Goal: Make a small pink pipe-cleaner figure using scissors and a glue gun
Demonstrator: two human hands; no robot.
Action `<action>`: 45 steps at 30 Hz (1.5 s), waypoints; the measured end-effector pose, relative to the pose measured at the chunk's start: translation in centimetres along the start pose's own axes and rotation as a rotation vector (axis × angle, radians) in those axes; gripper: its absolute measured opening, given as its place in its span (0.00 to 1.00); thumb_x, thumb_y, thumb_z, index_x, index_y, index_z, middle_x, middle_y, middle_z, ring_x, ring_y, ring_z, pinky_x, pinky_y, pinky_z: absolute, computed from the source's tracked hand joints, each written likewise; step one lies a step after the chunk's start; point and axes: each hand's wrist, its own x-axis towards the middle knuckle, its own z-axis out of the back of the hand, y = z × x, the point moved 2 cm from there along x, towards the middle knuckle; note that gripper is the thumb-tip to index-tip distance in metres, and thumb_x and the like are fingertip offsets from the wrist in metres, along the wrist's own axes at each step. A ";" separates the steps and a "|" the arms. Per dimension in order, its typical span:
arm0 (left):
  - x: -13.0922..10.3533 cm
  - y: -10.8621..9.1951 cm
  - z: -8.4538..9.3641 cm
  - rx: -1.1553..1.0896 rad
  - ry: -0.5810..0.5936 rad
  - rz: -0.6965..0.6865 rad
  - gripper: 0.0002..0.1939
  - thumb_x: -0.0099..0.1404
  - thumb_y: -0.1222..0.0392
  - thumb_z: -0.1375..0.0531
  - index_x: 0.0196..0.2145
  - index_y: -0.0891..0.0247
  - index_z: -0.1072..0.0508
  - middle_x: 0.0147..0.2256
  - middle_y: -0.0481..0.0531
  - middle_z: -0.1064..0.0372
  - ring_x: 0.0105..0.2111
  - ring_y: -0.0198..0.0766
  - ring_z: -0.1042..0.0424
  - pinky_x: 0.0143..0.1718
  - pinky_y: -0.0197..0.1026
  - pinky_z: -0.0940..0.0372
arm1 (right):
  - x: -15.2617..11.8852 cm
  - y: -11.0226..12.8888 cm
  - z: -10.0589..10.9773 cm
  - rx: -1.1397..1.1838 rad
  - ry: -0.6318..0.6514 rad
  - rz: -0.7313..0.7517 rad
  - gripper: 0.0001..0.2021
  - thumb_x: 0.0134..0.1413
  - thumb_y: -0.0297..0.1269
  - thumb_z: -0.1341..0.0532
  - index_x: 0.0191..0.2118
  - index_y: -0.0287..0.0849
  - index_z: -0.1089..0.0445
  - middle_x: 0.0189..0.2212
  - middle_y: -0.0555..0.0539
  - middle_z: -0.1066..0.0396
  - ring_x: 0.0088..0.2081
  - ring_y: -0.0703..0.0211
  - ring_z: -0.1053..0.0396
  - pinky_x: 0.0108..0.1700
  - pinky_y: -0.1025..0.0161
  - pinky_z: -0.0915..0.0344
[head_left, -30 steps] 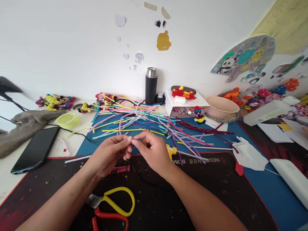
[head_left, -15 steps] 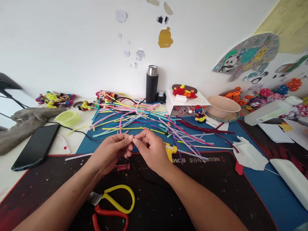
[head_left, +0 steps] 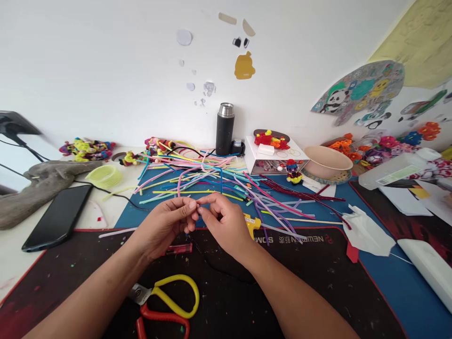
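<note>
As fingertips (head_left: 192, 205) meet above a dark mat (head_left: 219, 301), the left hand (head_left: 165, 223) and right hand (head_left: 228, 226) are pinched shut in apparent close work, any piece between them hidden, scissors (head_left: 140, 293) lying nearby.

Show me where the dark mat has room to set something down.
A broad patch of dark mat lies between the right forearm and the red piece; a smaller one between the scissors and that forearm. Small specks dot both. Crowded: the far side, where fuzzy stems overlap up to the white box.
</note>
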 end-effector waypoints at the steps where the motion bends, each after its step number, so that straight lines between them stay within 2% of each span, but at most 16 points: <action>1: 0.0 0.1 0.1 0.003 0.000 0.004 0.25 0.44 0.48 0.13 0.29 0.66 0.16 0.25 0.50 0.23 0.20 0.30 0.28 0.21 0.30 0.33 | 0.0 0.0 0.0 -0.009 -0.001 0.003 0.09 0.67 0.39 0.36 0.46 0.43 0.20 0.20 0.59 0.44 0.22 0.64 0.44 0.28 0.63 0.48; 13: 0.1 0.4 0.1 -0.018 0.019 0.008 0.21 0.50 0.51 0.15 0.31 0.68 0.16 0.25 0.51 0.23 0.20 0.30 0.28 0.22 0.30 0.33 | -0.1 0.2 0.1 -0.012 -0.015 0.012 0.09 0.68 0.42 0.35 0.46 0.45 0.20 0.20 0.58 0.41 0.23 0.63 0.42 0.29 0.63 0.46; 21: 0.1 0.4 0.2 0.011 0.029 -0.017 0.23 0.48 0.50 0.14 0.29 0.68 0.16 0.24 0.51 0.24 0.21 0.31 0.28 0.22 0.30 0.32 | -0.3 -0.1 -0.1 0.022 -0.019 0.011 0.08 0.69 0.42 0.35 0.44 0.45 0.21 0.20 0.59 0.42 0.22 0.63 0.43 0.29 0.62 0.48; 32: 0.1 0.1 -0.4 -0.007 0.031 -0.002 0.24 0.46 0.50 0.14 0.26 0.68 0.19 0.22 0.47 0.28 0.18 0.27 0.34 0.19 0.29 0.36 | -0.1 -0.1 0.0 0.033 0.018 -0.016 0.08 0.69 0.43 0.35 0.45 0.47 0.21 0.19 0.59 0.42 0.22 0.63 0.43 0.29 0.62 0.47; 40: 0.3 0.5 0.3 0.003 0.040 0.017 0.23 0.50 0.48 0.16 0.28 0.68 0.18 0.25 0.52 0.23 0.20 0.31 0.30 0.21 0.31 0.33 | 0.1 0.0 0.0 0.096 0.006 -0.021 0.09 0.68 0.44 0.34 0.43 0.44 0.21 0.20 0.58 0.42 0.22 0.63 0.44 0.27 0.63 0.48; 45: 0.1 0.3 0.3 0.035 0.026 0.029 0.24 0.48 0.46 0.15 0.29 0.67 0.17 0.24 0.51 0.24 0.20 0.31 0.28 0.21 0.31 0.33 | 0.0 -0.2 -0.2 0.023 -0.001 -0.010 0.07 0.67 0.41 0.34 0.43 0.45 0.21 0.21 0.59 0.42 0.23 0.64 0.43 0.29 0.63 0.47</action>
